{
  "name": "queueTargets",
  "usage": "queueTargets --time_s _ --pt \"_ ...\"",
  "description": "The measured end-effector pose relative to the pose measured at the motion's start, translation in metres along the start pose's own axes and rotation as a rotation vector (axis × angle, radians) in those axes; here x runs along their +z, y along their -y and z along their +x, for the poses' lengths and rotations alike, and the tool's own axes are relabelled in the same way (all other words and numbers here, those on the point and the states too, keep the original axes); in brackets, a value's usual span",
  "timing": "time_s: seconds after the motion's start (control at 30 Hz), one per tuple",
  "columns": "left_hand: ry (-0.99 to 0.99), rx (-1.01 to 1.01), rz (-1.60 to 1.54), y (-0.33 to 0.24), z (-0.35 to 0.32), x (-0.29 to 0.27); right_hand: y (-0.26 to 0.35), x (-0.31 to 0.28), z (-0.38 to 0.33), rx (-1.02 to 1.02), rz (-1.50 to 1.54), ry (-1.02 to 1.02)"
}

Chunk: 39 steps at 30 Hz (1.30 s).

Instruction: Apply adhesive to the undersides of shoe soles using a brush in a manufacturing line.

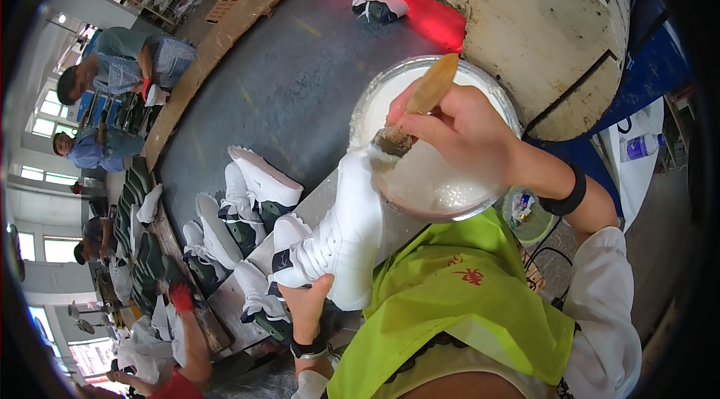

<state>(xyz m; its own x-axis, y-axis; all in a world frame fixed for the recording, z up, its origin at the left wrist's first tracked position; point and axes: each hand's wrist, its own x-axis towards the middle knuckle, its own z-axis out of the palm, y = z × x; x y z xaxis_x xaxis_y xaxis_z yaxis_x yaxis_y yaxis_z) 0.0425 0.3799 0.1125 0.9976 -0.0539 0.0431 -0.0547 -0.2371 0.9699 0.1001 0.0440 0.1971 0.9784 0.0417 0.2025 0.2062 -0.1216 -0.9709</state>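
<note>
A white shoe (346, 234) is gripped near its lower end by the left hand (307, 307), its long axis pointing away from the body, its far end just left of the brush (433, 85) pinched by the right hand (469, 129) over a bowl (363, 99).

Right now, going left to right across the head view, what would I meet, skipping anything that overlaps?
Blue-shirted co-worker, another co-worker's red glove, held white shoe, right hand, right wristband, bottle.
</note>
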Motion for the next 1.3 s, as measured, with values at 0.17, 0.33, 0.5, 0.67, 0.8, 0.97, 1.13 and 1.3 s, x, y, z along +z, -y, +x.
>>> queueTargets --time_s 0.17,0.33,0.5,0.67,0.8,0.97,1.13,1.3 --pt "-0.026 -0.069 0.041 0.004 0.001 -0.003 0.008 0.004 -0.015 -0.042 -0.046 0.056" --pt "-0.019 -0.056 0.004 -0.003 0.001 0.0 0.005 0.0 0.011 -0.092 -0.024 -0.136" --pt "-0.015 -0.068 -0.016 -0.004 0.003 0.004 0.0 0.016 -0.004 -0.199 -0.166 -0.084" --pt "0.001 -0.13 0.029 -0.002 0.009 0.006 -0.002 0.012 -0.023 -0.256 -0.136 -0.053" --pt "-0.012 -0.224 -0.166 0.013 0.018 0.0 -0.019 -0.005 -0.016 -0.009 -0.2 -0.279" --pt "0.303 -0.266 -0.182 0.017 0.026 -0.004 -0.103 -0.02 -0.004 0.073 -0.505 -0.327" --pt "0.369 -0.572 -0.447 -0.008 0.037 0.027 -0.131 -0.019 -0.007 0.225 -0.939 -0.198" --pt "0.516 -0.499 -0.372 0.022 0.04 0.026 -0.102 -0.036 -0.003 0.244 -0.278 -0.269"
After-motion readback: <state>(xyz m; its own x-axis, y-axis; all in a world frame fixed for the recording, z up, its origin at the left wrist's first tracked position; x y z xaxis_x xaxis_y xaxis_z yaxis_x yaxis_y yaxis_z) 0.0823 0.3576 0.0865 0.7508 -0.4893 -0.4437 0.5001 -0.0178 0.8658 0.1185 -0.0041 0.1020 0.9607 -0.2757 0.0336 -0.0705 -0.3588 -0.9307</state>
